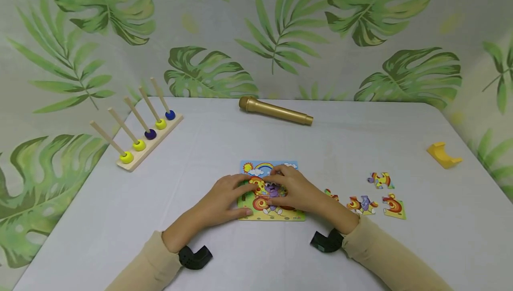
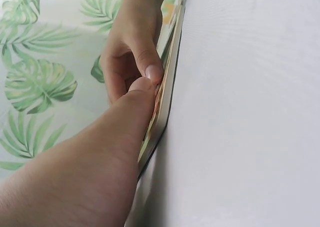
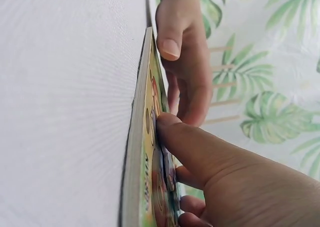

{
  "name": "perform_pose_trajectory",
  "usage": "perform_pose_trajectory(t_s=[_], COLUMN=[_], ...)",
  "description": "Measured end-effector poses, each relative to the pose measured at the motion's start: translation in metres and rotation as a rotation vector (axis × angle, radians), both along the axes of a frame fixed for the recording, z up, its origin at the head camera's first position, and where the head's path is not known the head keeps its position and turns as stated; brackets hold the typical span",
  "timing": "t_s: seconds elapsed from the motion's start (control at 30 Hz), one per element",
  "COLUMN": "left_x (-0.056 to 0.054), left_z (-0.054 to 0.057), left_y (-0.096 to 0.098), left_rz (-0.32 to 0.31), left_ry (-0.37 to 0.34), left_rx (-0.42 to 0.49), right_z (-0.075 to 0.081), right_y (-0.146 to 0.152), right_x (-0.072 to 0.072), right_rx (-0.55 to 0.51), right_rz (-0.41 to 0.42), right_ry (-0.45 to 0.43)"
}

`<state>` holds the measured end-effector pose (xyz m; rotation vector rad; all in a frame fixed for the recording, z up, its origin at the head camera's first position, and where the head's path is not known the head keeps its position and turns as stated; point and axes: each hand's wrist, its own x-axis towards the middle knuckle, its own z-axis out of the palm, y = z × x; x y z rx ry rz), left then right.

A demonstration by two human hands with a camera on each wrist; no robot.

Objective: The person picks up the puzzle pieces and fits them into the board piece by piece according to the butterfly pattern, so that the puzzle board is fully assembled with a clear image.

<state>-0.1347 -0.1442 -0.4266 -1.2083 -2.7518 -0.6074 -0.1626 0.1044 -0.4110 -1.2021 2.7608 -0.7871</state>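
Note:
A colourful jigsaw board (image 1: 268,165) with a rainbow, a sun and cartoon figures lies flat in front of me. My left hand (image 1: 224,197) rests at its left side, fingertips touching the picture and thumb by the lower left edge. My right hand (image 1: 298,189) reaches over the board's right half. Between its thumb and fingers it pinches a puzzle piece (image 1: 272,189) with a purple cartoon face, partly covered by the fingers. In the right wrist view the right thumb (image 3: 182,137) touches the picture, and the piece's far edges are hidden.
Several loose puzzle pieces (image 1: 362,205) lie to the right, one partly behind the right forearm. A gold microphone (image 1: 276,110) lies at the back. A wooden peg stand (image 1: 150,146) with yellow and blue beads stands back left. A yellow curved block (image 1: 444,155) sits far right.

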Motion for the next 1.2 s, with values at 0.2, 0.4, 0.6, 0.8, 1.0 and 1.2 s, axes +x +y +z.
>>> perform_pose_trajectory(t_s=[0.2,0.4,0.6,0.8,1.0,1.2], left_x=[0.003,0.004,0.006,0.006,0.005,0.005], left_z=[0.000,0.003,0.005,0.005,0.004,0.003], left_y=[0.004,0.005,0.005,0.004,0.004,0.005], left_rz=[-0.024,-0.015,-0.001,0.001,0.007,0.015], left_ry=[0.013,-0.015,-0.050,-0.071,-0.064,-0.085], left_rx=[-0.058,-0.082,-0.096,-0.107,-0.119,-0.116], right_z=[0.001,0.003,0.004,0.004,0.009,0.025], right_y=[0.001,0.007,0.007,0.004,0.005,0.024], right_x=[-0.001,-0.003,-0.003,-0.002,0.000,-0.001], right_rx=[0.005,-0.032,-0.063,-0.063,-0.065,-0.164], right_rz=[0.015,-0.030,-0.023,-0.042,-0.056,-0.074], right_ry=[-0.028,-0.197,-0.218,-0.220,-0.280,-0.287])
